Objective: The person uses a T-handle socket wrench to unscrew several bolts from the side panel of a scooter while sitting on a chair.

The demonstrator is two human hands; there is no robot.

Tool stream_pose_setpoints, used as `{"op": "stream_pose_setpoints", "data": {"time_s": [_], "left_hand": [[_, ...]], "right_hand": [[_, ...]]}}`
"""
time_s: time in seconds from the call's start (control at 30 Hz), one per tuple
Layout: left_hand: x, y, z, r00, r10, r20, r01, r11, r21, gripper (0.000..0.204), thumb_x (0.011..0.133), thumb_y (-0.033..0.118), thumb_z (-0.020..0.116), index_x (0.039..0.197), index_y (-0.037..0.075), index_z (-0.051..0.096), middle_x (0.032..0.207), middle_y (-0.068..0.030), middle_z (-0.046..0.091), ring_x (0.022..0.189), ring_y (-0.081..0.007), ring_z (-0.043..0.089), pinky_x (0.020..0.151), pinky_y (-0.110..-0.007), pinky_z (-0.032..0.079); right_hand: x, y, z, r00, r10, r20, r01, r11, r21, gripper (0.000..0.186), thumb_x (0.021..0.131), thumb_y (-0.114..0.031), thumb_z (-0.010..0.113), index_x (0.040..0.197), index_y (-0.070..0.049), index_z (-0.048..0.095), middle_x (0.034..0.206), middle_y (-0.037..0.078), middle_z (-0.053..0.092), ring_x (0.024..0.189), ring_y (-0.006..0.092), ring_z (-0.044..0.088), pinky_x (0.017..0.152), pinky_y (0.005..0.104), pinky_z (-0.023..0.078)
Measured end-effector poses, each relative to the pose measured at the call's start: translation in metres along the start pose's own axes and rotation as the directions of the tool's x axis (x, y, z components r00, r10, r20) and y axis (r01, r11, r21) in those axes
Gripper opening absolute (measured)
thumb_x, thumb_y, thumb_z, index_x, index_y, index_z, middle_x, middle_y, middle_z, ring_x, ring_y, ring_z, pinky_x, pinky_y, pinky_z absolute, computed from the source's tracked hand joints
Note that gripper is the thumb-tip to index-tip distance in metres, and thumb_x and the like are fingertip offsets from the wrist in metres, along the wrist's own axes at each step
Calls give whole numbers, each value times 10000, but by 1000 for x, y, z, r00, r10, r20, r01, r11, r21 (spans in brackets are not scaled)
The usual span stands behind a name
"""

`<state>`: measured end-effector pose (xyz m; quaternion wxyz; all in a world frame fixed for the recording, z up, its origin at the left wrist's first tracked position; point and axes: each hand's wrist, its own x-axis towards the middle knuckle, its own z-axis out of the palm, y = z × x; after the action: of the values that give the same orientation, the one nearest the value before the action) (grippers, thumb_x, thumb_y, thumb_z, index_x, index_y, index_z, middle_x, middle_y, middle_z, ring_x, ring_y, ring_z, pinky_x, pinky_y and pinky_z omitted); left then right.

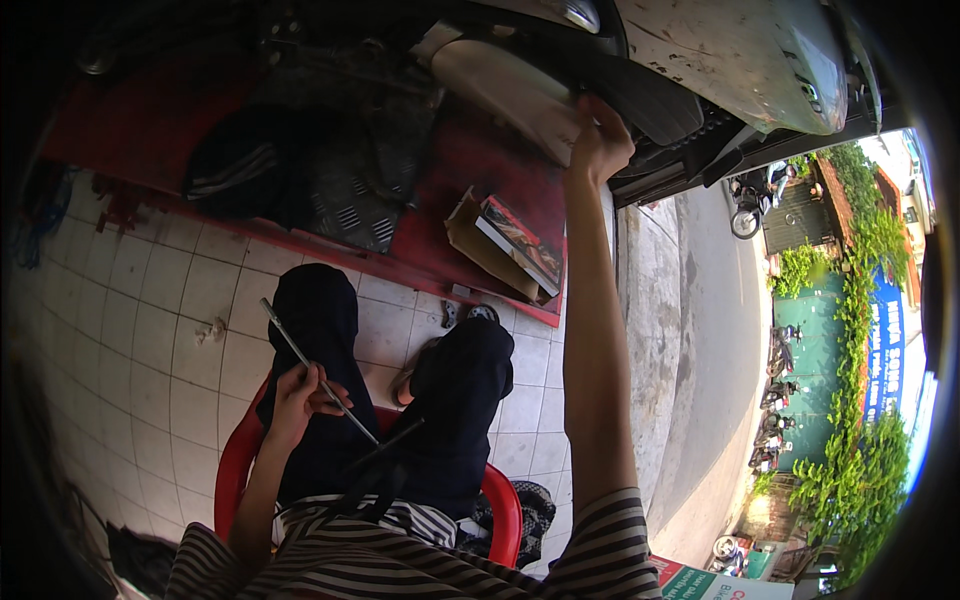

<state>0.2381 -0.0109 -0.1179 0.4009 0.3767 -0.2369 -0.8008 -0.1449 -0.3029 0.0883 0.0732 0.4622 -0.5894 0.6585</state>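
My left hand (pixel 306 397) is closed around the shaft of a T-handle wrench (pixel 290 342), held slantwise above my lap. Its crossbar end lies over my thighs and the other end points up and left. With my right arm stretched far forward, my right hand (pixel 602 143) is at the motorbike (pixel 730 55), by the rear end of a long grey muffler-like part (pixel 505 90). The fingers there are curled; what they grip, if anything, is hidden.
The motorbike stands above a red platform (pixel 420 235) with a metal tread plate (pixel 355 200). An open cardboard box (pixel 490 250) and a dark striped cloth (pixel 235 165) lie on it. I sit on a red plastic chair (pixel 505 515) on white tiles. The street (pixel 700 290) is to the right.
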Motion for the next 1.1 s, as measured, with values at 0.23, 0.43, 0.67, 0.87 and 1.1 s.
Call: {"op": "stream_pose_setpoints", "data": {"time_s": [0.23,0.43,0.67,0.87,1.1], "left_hand": [[-4,5,12,1000,0,-11,0,999,40,278,1063,303,449,967,48,503,835,-201,700,742,-303,741,615,-326,633],[26,37,84,988,78,133,-90,992,88,297,1061,330,449,935,64,490,726,-165,682,628,-239,716,516,-266,576],[106,112,211,920,157,359,-233,956,178,316,1058,334,455,915,61,526,624,-90,634,496,-161,638,397,-218,416],[163,150,261,883,214,418,-307,937,168,308,1045,315,468,941,39,556,611,-81,618,456,-147,606,363,-198,353],[183,164,279,857,204,473,-316,934,169,295,1037,297,475,939,32,560,612,-91,620,433,-125,575,357,-197,329]], "right_hand": [[1,-13,-8,989,137,54,-134,990,-50,219,799,-133,775,997,-40,781,923,122,762,842,181,686,827,336,506],[-4,-20,-7,989,131,61,-126,989,-81,268,789,-182,797,1003,-23,774,935,134,760,834,193,690,817,343,513],[1,-2,-3,995,67,71,-65,998,-26,216,767,-163,813,938,-36,782,836,115,753,736,175,669,728,308,504],[-1,-12,-6,992,89,84,-89,996,-10,203,776,-160,803,924,-23,779,838,136,750,762,198,690,750,324,520],[-1,-8,-8,996,49,70,-49,999,-15,224,775,-181,810,928,-21,776,838,141,750,767,214,703,744,324,525]]}}
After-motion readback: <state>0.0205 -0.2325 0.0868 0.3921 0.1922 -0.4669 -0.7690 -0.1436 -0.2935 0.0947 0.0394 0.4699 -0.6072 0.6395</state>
